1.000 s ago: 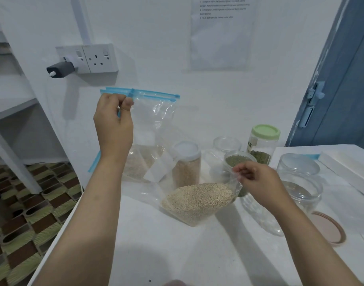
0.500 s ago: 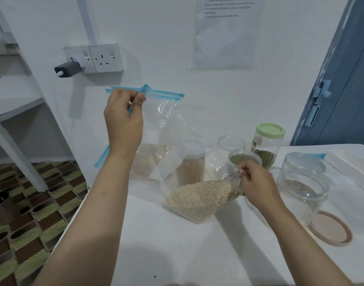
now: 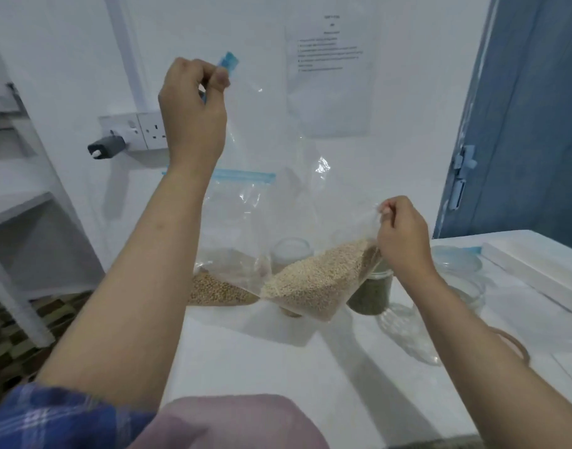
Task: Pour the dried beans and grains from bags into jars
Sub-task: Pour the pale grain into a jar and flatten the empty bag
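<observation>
A clear zip bag of pale grain hangs lifted above the white table. My left hand pinches its blue zip edge high up. My right hand pinches a lower corner of the bag, so the grain sits tilted in the bottom. Behind it stands a second zip bag with tan beans. A clear jar shows behind the lifted bag, and a jar of green grain stands partly hidden under my right hand.
Open clear jars stand at the right, with a brown lid lying by my right forearm. A wall socket with a plug is on the left wall. A blue door is at the right; a white box lies far right.
Both hands have raised the grain bag off the table. My left hand went much higher with the zip edge, and my right hand lifted the bag's corner, tipping the grain.
</observation>
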Motion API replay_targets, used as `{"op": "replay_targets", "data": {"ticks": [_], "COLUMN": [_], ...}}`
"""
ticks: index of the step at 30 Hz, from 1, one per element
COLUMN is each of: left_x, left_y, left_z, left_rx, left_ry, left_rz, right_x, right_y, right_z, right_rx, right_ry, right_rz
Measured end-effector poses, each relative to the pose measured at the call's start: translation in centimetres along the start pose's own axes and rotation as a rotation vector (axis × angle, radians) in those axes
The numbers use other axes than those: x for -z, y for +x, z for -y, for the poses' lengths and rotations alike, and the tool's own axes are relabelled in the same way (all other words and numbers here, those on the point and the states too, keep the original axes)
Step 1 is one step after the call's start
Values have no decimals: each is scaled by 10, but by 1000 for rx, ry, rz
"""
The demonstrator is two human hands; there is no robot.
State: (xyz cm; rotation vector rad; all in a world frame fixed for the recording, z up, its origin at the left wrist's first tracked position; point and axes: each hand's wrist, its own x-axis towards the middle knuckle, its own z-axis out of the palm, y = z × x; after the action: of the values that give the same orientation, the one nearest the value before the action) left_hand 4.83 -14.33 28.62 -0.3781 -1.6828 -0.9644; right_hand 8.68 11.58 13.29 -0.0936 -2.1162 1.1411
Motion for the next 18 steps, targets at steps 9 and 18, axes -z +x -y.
{"op": "replay_targets", "data": {"ticks": [9, 18], "left_x": [-20, -69], "left_y": [35, 22], "left_z": [-36, -78], "left_rx": [24, 11], "left_ry": [-82, -136], "left_rz": [-64, -80], "right_x": [22, 63], "right_y": [69, 120], "right_z": [25, -11], "right_rx": [36, 81], "right_ry": [108, 206], "right_rz": [-176, -236]}}
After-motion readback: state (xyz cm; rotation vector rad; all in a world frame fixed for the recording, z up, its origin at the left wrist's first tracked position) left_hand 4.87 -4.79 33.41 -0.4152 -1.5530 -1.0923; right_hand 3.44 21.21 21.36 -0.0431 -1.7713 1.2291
